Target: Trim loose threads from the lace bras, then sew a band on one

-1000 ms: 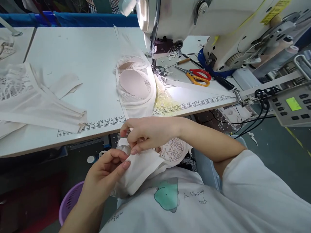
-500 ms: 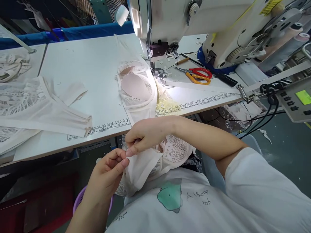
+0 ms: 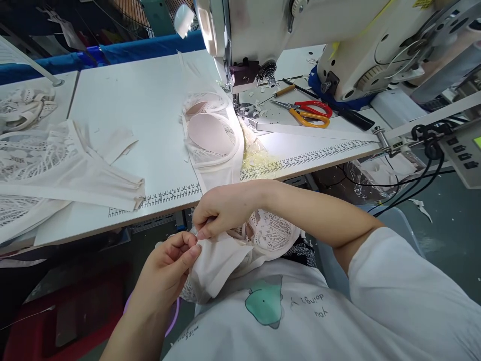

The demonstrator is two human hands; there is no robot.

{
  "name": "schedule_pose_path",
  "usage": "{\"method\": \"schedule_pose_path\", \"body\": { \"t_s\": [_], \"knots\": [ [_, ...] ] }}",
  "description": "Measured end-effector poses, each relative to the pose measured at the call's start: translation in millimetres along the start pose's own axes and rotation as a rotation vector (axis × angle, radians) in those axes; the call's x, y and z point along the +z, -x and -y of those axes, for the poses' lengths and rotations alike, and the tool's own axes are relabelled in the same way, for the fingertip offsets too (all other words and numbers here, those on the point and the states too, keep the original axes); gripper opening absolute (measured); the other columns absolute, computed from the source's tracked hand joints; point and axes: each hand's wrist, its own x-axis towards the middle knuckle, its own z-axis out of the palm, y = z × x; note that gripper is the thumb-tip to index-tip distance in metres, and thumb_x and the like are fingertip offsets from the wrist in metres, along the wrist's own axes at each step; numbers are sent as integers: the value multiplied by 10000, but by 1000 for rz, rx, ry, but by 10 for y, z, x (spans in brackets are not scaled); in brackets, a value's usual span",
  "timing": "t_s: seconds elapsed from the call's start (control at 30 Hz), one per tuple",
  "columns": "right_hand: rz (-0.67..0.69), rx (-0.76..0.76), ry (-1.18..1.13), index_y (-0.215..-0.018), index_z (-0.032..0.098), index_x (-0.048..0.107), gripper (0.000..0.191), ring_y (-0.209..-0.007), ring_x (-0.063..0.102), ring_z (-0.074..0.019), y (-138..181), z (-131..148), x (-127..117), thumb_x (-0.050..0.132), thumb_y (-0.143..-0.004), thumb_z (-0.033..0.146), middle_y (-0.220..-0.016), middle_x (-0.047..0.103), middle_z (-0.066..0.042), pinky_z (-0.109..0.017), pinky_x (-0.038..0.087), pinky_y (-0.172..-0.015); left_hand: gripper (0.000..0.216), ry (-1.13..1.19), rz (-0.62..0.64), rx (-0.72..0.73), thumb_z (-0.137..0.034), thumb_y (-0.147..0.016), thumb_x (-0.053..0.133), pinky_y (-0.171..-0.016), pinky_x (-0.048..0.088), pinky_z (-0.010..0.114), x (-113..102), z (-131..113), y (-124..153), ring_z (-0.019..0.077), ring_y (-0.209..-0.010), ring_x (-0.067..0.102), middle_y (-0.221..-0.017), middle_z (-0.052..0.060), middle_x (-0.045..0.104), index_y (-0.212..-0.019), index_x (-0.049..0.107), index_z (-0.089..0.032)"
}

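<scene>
Below the counter (image 3: 124, 100) edge, left hand (image 3: 169, 268) and right hand (image 3: 227, 208) pinch a white bra (image 3: 221, 263), probably steadying its fabric.

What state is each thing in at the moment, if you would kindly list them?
Left hand, pinching the held bra
Right hand, closed on it too
Held bra, partly folded over
Bra on the table, laid out
Garments at left, overlapping
Scissors, lying down
Lamp, lit
Panel screen, lit green, mostly cut off
Sewing machine, running or not: cannot tell
</scene>
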Motion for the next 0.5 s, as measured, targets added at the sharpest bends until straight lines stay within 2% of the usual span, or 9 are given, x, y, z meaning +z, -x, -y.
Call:
{"method": "schedule_pose_path", "body": {
  "t_s": [0.23,0.3,0.4,0.5],
  "knots": [
    [-7,-32,62,-597,158,456,237,-559,394,-78,9,-15,-7,472,-825,222,-584,468,36,-227,304,-547,307,-54,21,11,-380,-601,769,-440,358,180,-30,-16,-3,77,-476,437,-558,-43,518,-636,539,-180],
    [-26,-58,64,-603,158,458,227,-569,399,-79,11,-21,-1,458,-825,205,-600,482,33,-229,306,-555,252,-82,25,24,-366,-634,748,-494,402,187,-34,-16,-2,99,-559,482,-637,-23,556,-697,579,-190],
    [-44,-79,72,-622,159,482,214,-576,406,-86,13,12,21,443,-827,206,-619,507,25,-235,306,-550,216,-159,-33,73,-382,-674,710,-606,451,200,1,-20,3,162,-793,540,-807,12,613,-799,637,-222],
    [-63,-2,142,-690,154,535,188,-624,458,-106,68,106,32,423,-836,194,-697,568,-3,-241,324,-560,209,-217,-93,121,-416,-671,695,-527,426,176,19,-17,4,186,-822,543,-804,17,636,-756,660,-229]
  ]
}}
